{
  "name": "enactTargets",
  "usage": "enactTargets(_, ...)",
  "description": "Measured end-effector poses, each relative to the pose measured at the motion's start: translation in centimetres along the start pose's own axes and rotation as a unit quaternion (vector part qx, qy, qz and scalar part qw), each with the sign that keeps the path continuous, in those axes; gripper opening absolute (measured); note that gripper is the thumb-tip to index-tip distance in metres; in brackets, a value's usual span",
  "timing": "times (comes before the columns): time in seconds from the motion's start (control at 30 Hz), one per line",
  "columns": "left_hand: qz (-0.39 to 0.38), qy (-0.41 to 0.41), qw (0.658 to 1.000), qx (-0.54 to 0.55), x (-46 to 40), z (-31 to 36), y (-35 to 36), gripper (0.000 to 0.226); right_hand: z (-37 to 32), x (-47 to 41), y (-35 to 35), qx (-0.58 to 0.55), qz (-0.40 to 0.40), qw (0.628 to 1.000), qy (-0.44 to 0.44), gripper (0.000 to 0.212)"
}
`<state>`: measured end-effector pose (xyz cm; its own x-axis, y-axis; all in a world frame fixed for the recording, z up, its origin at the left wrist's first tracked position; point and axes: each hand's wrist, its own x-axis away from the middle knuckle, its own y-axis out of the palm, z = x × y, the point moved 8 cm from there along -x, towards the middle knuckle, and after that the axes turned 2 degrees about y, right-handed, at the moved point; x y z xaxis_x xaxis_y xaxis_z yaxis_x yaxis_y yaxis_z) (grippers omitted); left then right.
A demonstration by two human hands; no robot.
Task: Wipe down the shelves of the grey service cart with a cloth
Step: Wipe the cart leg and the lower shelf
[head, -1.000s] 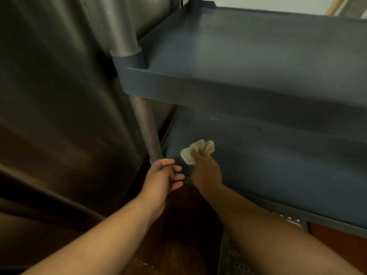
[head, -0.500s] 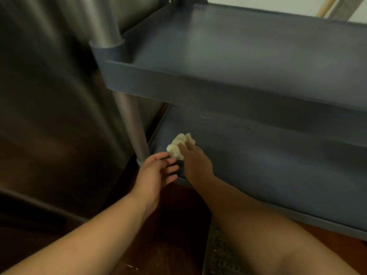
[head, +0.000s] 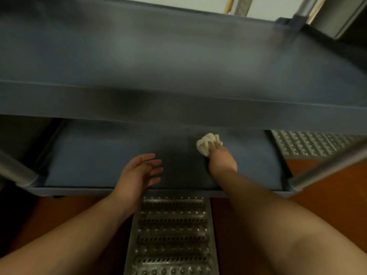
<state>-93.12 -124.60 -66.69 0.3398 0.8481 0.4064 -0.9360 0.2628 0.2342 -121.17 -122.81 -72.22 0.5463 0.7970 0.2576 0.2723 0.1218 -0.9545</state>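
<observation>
The grey cart's lower shelf point(head: 103, 161) spans the middle of the frame under the upper shelf point(head: 178, 62). A crumpled white cloth point(head: 207, 143) sits on it, right of centre, gripped by the right hand point(head: 222, 160) and pressed to the surface. The left hand point(head: 139, 173) hovers at centre, fingers loosely spread, holding nothing. A metal floor grate point(head: 170, 235) lies below.

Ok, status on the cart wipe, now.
Right hand grips cloth on lower shelf. Left hand open, above shelf's front. Upper shelf overhangs; nothing blocking.
</observation>
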Motion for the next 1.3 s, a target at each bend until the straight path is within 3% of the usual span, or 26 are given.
enactTargets(0.13,-0.042,-0.018,0.999,-0.018,0.1,-2.3,6.5,0.036,9.9,-0.3,-1.6,-0.015,0.037,0.998,0.054,0.066)
enactTargets(0.3,-0.055,-0.013,0.998,-0.012,-0.6,-3.2,11.1,0.031,17.4,0.3,-3.2,-0.030,0.063,0.991,0.115,0.066)
enactTargets(0.5,-0.059,-0.018,0.998,-0.002,-1.4,-3.8,12.6,0.031,20.6,1.1,-4.2,-0.072,0.100,0.982,0.142,0.066)
enactTargets(0.67,-0.045,-0.009,0.999,0.017,-1.7,-2.5,9.6,0.031,19.8,1.4,-4.2,-0.108,0.107,0.973,0.171,0.068)
enactTargets(0.93,-0.006,0.001,1.000,0.018,-1.4,0.5,0.7,0.040,8.7,0.7,-1.9,-0.091,0.084,0.983,0.134,0.063)
enactTargets(1.17,0.061,0.023,0.998,0.027,-0.4,3.0,-10.4,0.034,-9.8,1.7,2.4,-0.035,0.012,0.998,0.043,0.072)
enactTargets(1.3,0.122,0.031,0.991,0.047,1.0,4.3,-16.9,0.031,-22.3,4.6,4.8,-0.045,0.012,0.997,-0.060,0.071)
